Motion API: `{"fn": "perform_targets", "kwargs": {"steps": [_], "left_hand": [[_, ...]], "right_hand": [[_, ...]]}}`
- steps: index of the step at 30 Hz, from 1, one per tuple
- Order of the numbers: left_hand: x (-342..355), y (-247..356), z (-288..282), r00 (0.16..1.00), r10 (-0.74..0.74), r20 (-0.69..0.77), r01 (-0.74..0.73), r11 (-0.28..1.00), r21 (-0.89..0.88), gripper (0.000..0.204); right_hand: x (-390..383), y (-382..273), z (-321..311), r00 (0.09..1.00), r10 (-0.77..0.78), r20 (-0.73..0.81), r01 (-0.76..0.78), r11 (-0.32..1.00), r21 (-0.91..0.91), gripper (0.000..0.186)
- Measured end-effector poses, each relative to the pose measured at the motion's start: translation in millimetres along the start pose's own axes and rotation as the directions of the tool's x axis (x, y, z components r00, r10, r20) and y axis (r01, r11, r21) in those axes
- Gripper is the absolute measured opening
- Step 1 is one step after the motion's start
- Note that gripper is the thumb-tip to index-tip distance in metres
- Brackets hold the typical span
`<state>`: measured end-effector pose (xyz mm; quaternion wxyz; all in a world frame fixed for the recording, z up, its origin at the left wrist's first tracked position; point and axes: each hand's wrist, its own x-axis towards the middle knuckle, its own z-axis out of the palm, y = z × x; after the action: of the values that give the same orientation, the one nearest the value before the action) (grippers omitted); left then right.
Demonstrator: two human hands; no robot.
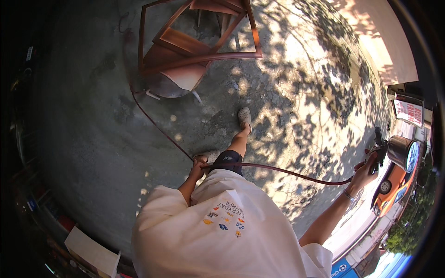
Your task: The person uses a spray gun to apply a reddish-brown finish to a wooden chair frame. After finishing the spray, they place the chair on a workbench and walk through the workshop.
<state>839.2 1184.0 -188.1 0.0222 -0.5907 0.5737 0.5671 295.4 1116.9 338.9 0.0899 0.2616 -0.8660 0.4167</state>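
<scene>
Out to the right, my right hand is closed around a black-handled spray gun with a silver metal cup. A dark red hose runs from the gun across my body to my left hand. That hand, low in front of my waist, is closed on the hose. Beyond it the hose goes on over the ground to the far left. Ahead stands a reddish-brown wooden frame piece with open panels, resting on or against a round-topped support with pale legs; their exact contact is hidden.
Rough concrete ground lies in shade on the left, with dappled sun on the right. My clog is planted near the support. Far right are a signboard and an orange car. A pale box-like object sits lower left.
</scene>
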Motion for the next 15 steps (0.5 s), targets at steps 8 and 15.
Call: {"fn": "perform_targets", "kwargs": {"steps": [8, 15], "left_hand": [[152, 238, 23, 0.999, 0.045, 0.029, -0.053, 0.902, 0.429, 0.019], [210, 368, 62, 0.997, 0.032, 0.065, -0.055, 0.916, 0.396, 0.019]], "right_hand": [[170, 82, 142, 0.969, 0.145, 0.201, -0.184, 0.964, 0.190, 0.035], [287, 85, 243, 0.951, -0.004, 0.308, -0.056, 0.981, 0.186, 0.041]]}}
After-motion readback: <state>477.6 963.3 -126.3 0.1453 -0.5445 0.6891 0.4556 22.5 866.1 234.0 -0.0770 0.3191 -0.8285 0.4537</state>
